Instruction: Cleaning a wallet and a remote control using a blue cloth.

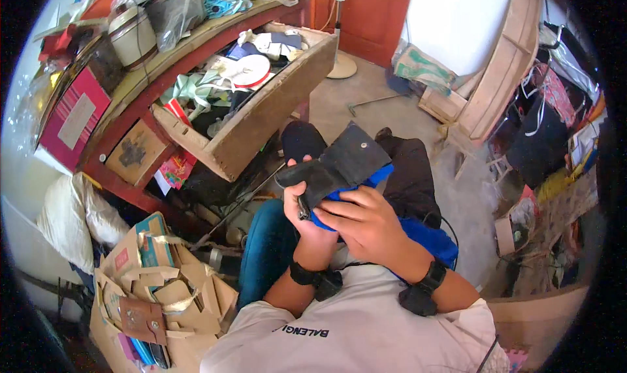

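Note:
A black wallet (356, 152) lies unfolded above my lap, a round metal snap on its raised flap. My left hand (302, 211) is closed around its left part, thumb on top and fingertips showing at the far edge. Bright blue cloth (381, 176) sits under and beside the wallet. Fingers of my right hand (362, 221) are bent together over this cloth, pressing it to the wallet's near side; their tips are partly hidden. More blue cloth (431, 242) rests by my right forearm.
Left of me, a pulled-out wooden drawer (261, 121) holds cloths and a white round lid. Torn cardboard (189, 294) at lower left carries a brown wallet (142, 321). A fan stand (341, 66) is ahead; a wooden frame (499, 66) and piled bags stand right.

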A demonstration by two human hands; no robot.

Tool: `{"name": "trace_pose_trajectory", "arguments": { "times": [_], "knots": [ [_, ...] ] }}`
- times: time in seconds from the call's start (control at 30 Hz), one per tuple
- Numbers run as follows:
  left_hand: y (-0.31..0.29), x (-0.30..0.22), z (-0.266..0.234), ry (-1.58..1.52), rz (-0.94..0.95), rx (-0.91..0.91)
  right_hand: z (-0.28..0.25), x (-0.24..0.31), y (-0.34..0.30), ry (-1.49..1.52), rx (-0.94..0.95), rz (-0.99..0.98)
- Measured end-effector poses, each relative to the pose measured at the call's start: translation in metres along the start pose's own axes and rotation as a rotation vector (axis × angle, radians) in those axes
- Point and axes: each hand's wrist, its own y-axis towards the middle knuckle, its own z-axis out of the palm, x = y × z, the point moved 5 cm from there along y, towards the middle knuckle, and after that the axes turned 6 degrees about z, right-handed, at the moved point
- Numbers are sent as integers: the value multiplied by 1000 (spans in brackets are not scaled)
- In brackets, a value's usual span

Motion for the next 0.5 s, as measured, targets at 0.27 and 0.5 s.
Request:
{"name": "trace_pose_trajectory", "arguments": {
  "times": [0.27,0.5],
  "knots": [
    [-2,-38,15,-156,160,80,-21,-14,8,-167,12,-23],
    [-3,-48,15,-172,176,116,-22,-10,21,9,-125,57]
  ]
}}
